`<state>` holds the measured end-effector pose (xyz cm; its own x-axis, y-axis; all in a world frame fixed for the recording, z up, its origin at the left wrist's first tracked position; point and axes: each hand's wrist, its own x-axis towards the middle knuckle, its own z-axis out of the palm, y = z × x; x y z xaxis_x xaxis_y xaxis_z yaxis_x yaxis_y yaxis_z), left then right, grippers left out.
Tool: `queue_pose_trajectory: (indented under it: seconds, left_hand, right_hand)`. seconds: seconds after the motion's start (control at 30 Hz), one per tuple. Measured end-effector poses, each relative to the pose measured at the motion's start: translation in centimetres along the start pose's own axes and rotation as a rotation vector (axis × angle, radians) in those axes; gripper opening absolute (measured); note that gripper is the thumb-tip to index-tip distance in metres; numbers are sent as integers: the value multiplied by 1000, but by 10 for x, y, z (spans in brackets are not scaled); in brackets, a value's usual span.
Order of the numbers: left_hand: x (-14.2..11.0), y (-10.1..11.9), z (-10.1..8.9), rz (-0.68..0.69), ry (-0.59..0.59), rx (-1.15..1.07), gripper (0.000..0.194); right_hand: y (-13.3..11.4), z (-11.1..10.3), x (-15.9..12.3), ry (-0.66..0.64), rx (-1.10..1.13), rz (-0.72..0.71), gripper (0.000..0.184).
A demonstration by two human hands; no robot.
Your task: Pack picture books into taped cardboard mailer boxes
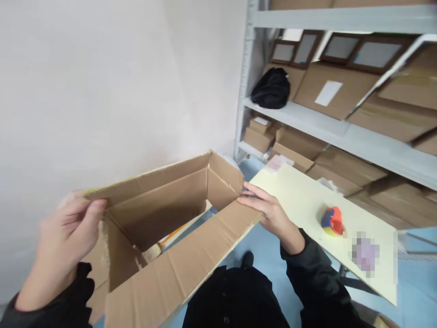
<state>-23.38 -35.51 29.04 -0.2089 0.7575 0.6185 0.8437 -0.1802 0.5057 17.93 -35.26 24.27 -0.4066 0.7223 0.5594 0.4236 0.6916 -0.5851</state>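
Observation:
A brown cardboard box (164, 191) is held up in front of me, its flaps standing out and its inside facing me. Through its far end I can see part of the floor, so that end is open too. My left hand (70, 228) pinches the box's left corner between thumb and fingers. At the opposite side, my right hand (268, 209) grips the right corner where a side flap meets the front flap. Some of the right fingers are hidden behind the cardboard.
On the right stands a pale table (293, 191) with a red, yellow and blue tape dispenser (332, 221) and a pixelated patch. Behind it, a metal shelf (307, 118) carries cardboard boxes (334, 89), brown frames and a black bag (271, 89). A white wall (119, 82) rises ahead.

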Motion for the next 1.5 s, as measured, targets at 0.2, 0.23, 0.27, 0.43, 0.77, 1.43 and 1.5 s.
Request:
queue_pose_trajectory:
  seconds: [0.2, 0.23, 0.27, 0.43, 0.77, 1.43, 1.5]
  left_hand:
    - [27, 103, 140, 368, -334, -157, 27]
    - [26, 120, 168, 381, -366, -166, 28]
    - [23, 137, 195, 387, -426, -155, 29]
    - [3, 213, 315, 459, -582, -252, 31]
    - [-16, 291, 460, 517, -730, -545, 30]
    - [18, 320, 598, 496, -929, -825, 22]
    - [20, 321, 602, 513, -961, -830, 22]
  right_hand:
    - [58, -96, -87, 171, -211, 143, 44]
    - [69, -105, -104, 193, -239, 176, 44]
    - [79, -112, -120, 215, -267, 211, 44]
    - [120, -129, -187, 261, -380, 409, 51]
    - [155, -143, -240, 370, -510, 720, 63]
    - [141, -149, -186, 371, -598, 1166, 63]
    - [145, -151, -182, 382, -608, 1191, 63]
